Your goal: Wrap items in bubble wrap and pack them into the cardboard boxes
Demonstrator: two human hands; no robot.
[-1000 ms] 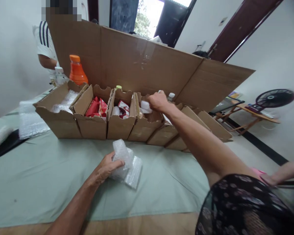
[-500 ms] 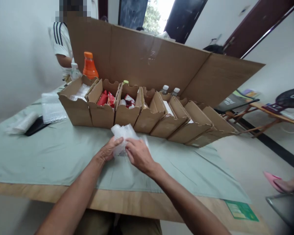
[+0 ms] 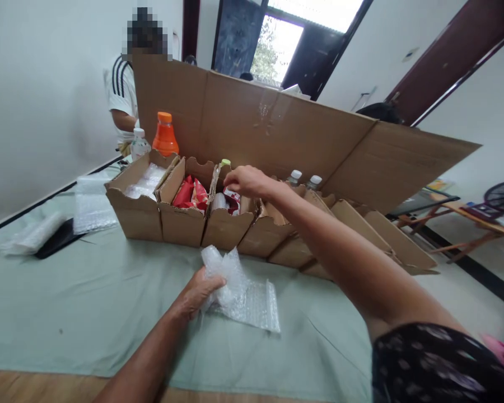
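My left hand (image 3: 199, 291) is closed on a crumpled sheet of clear bubble wrap (image 3: 252, 305), thumb on top. The wrap's flat end lies on the green cloth (image 3: 143, 313). My right hand (image 3: 248, 182) is above the third cardboard bin (image 3: 227, 229), its fingers loosely bent and nothing visible in them. Below it in that bin sit a white roll-shaped item (image 3: 219, 201) and a red-and-white packet (image 3: 232, 200). The fingertips look apart from these items. Red packets (image 3: 192, 193) fill the neighbouring bin, and more bubble wrap (image 3: 149, 182) lies in the leftmost one.
A tall cardboard panel (image 3: 243, 112) stands behind the row of bins. An orange bottle (image 3: 165, 137) and clear bottles (image 3: 294, 178) with white caps stand behind them. Bubble wrap sheets (image 3: 93, 207) and a black object (image 3: 61, 238) lie at left. A person (image 3: 124, 101) stands beyond.
My right hand has let go of the bubble wrap and moved up and forward over the third bin. My left hand keeps the wrap, which is more spread out now. The view has shifted.
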